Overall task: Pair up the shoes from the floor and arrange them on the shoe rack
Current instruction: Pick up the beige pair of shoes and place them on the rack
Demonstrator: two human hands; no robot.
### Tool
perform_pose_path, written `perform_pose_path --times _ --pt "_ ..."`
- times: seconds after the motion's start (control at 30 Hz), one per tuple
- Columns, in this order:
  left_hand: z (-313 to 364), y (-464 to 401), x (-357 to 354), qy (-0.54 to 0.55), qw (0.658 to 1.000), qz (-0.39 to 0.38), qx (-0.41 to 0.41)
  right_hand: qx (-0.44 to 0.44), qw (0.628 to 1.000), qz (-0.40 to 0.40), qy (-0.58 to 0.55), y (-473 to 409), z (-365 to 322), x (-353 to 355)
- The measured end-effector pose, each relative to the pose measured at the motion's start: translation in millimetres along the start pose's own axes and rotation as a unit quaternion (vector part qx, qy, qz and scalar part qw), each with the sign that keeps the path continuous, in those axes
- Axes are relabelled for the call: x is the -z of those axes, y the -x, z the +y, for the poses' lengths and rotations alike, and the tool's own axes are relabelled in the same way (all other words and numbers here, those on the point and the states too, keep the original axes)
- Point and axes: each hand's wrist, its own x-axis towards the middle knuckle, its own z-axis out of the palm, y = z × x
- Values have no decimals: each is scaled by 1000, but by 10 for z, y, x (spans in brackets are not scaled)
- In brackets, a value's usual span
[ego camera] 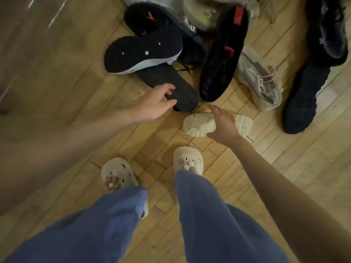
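Left hand (157,103) pinches the dark slipper (171,86) at its near end, floor pile; right hand (223,124) spread, empty, over the cream sole-up shoe (197,125) — likely light, bendy; take by heel or sole edge
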Motion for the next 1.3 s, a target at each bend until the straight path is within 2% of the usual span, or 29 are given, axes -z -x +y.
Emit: perform_pose_path --times 0.17,0.27,0.4,0.53,0.7,0.8,0.9,1.0,1.2,1.3 --pt "-355 -359 -133 2 1000 -4 -21 72 990 19 118 -250 97 -356" --pt "-484 -510 -164 29 998 13 -47 91 984 58 140 -313 94 -353" --pt "-519 -620 -58 53 994 46 -78 132 981 101 103 -265 53 -213" --pt "-480 -536 82 92 989 56 -100 191 969 152 -36 -132 -177 -175" --pt "-532 -325 310 95 989 63 -96 282 904 273 -167 -228 -652 -24" --pt "-557 -265 507 102 988 89 -77 301 846 360 -253 -340 -934 164" --pt "-532 -186 712 161 980 103 -55 328 773 436 -324 -408 -1161 363" --pt "-430 -26 910 212 969 117 -48 354 715 497 -343 -400 -1317 501" --pt "-472 174 993 275 954 121 -6 403 677 502 -357 -424 -1441 373" --pt "-558 175 923 290 953 73 42 425 667 504 -347 -415 -1445 202"
